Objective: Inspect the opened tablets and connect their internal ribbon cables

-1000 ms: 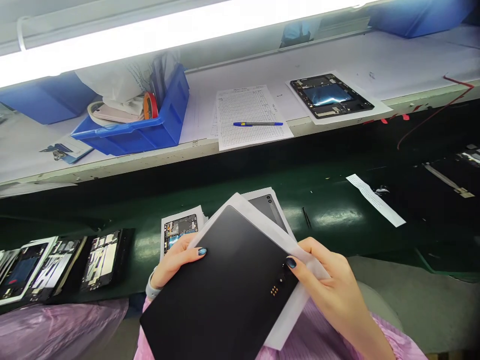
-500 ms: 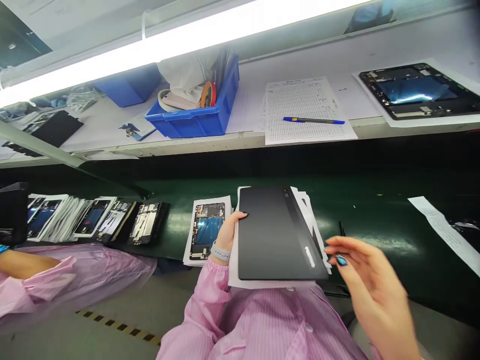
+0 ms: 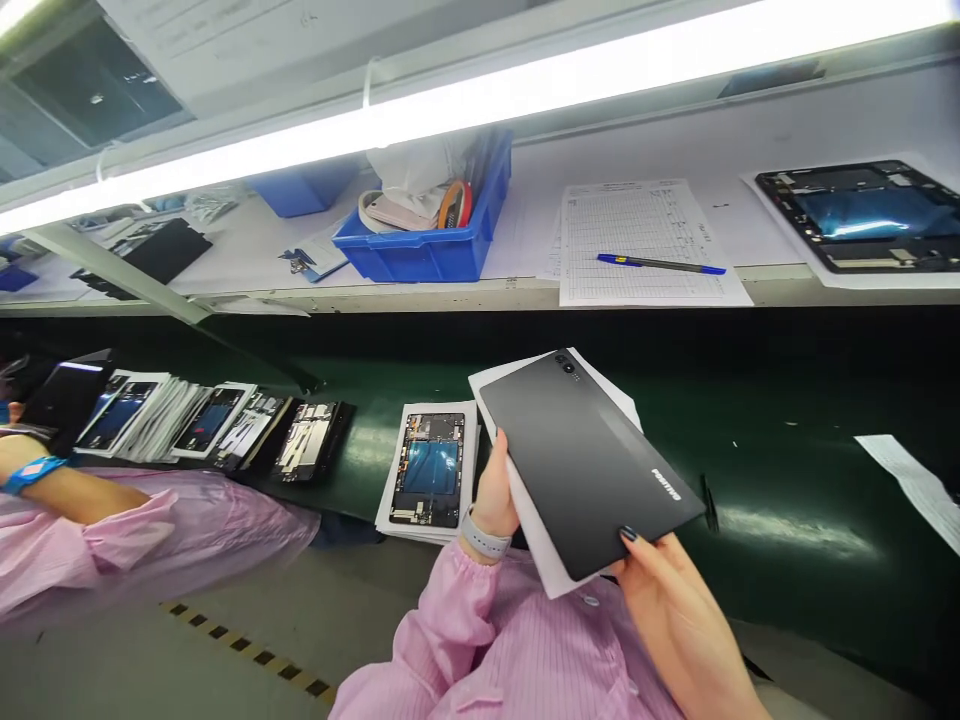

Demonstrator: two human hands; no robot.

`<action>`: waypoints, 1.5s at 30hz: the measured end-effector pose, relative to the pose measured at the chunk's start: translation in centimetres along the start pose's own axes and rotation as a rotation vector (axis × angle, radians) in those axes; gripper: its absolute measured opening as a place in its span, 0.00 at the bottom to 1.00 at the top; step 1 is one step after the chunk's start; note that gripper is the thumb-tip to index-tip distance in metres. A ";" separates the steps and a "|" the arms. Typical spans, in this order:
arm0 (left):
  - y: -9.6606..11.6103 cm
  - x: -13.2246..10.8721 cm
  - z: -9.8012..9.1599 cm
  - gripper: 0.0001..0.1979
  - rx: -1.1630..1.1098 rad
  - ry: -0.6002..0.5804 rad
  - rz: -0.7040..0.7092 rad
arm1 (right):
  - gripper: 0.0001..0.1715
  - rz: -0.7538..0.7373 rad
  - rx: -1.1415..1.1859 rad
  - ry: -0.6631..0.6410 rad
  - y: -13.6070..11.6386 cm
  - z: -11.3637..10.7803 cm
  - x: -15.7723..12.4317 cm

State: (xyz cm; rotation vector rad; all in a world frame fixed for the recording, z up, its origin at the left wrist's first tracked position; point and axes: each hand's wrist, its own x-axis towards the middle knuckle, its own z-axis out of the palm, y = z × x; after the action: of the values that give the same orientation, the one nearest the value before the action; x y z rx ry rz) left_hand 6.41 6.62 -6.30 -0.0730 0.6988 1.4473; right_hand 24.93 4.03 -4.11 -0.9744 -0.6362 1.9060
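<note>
A dark grey tablet back cover (image 3: 577, 470), with a camera cutout in its top corner, is tilted between my two hands, with a white sheet (image 3: 541, 545) beneath it. My left hand (image 3: 496, 490) grips the left edge of both. At the lower right corner my right hand (image 3: 667, 580) pinches the cover, its thumb on top and the other fingers underneath. To the left lies an opened tablet (image 3: 429, 470) on a stack of white sheets, its blue battery showing.
Several opened tablets (image 3: 247, 430) stand in a leaning row at left, near a co-worker's arm (image 3: 67, 490). On the shelf are a blue bin (image 3: 420, 258), a form (image 3: 637, 220) with a pen (image 3: 660, 265), and another opened tablet (image 3: 862, 215). A paper strip (image 3: 907, 490) lies at right.
My right hand has moved left and now grips the cover's lower corner. The cover and sheet have turned at a slant. The view has shifted a little.
</note>
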 end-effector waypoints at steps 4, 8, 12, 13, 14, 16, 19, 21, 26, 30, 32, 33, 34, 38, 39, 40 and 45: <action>-1.0 0.6 -1.1 0.27 -0.028 -0.076 0.004 | 0.26 -0.172 -0.175 0.115 -1.0 -1.5 0.4; -0.9 0.1 -1.6 0.28 -0.057 -0.110 -0.048 | 0.22 -0.588 -0.788 0.080 -2.1 -4.3 0.7; -0.9 -0.7 -1.0 0.31 -0.098 -0.159 -0.059 | 0.35 -1.039 -1.461 -0.373 -2.8 -5.5 1.6; -1.0 -0.8 -0.8 0.31 -0.095 -0.152 -0.068 | 0.37 -1.072 -1.548 -0.424 -2.7 -5.3 1.8; -1.2 -0.9 -0.8 0.28 -0.085 -0.132 -0.079 | 0.39 -1.080 -1.604 -0.452 -2.5 -5.1 1.9; -1.4 -0.9 -1.0 0.22 -0.054 -0.069 -0.114 | 0.39 -1.068 -1.655 -0.479 -2.0 -4.6 1.9; -1.5 -0.9 -1.9 0.17 -0.031 0.013 -0.168 | 0.32 -0.940 -1.694 -0.575 -2.0 -4.2 1.6; -1.3 -0.9 -2.5 0.15 -0.025 0.076 -0.168 | 0.27 -0.803 -1.671 -0.659 -2.5 -4.5 1.6; -0.3 -1.2 -3.0 0.09 -0.022 0.184 -0.187 | 0.11 -0.670 -1.226 -0.196 -3.9 -6.6 2.8; 0.0 -1.8 -2.4 0.10 -0.042 0.131 -0.233 | 0.18 -0.224 -0.755 -0.038 -4.0 -8.0 3.6; -0.1 -2.0 -2.2 0.10 -0.055 0.087 -0.272 | 0.18 -0.016 -0.556 -0.079 -3.8 -8.2 3.4; -0.1 -2.1 -2.1 0.11 -0.062 0.068 -0.284 | 0.18 0.049 -0.486 -0.090 -3.8 -8.2 3.2; -0.2 -2.1 -2.0 0.11 -0.069 0.053 -0.288 | 0.18 0.089 -0.446 -0.095 -3.7 -8.1 3.0; -0.4 -2.4 -2.1 0.15 -0.102 0.014 -0.266 | 0.21 0.118 -0.443 -0.068 -4.0 -7.7 2.1; -0.4 -2.5 -2.0 0.16 -0.104 0.009 -0.266 | 0.21 0.122 -0.457 -0.058 -4.1 -7.5 2.0; -0.3 -2.6 -2.0 0.16 -0.102 0.002 -0.269 | 0.22 0.128 -0.472 -0.052 -4.3 -7.4 1.8; -0.3 -3.0 -1.4 0.23 -0.099 -0.099 -0.324 | 0.20 0.205 -0.426 -0.103 -5.3 -6.9 0.6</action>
State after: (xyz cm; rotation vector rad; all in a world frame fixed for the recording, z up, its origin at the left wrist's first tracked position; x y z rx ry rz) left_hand 6.25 3.34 -6.09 -0.1817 0.5072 1.1648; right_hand 32.95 7.48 -4.26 -1.2515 -1.0684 2.0539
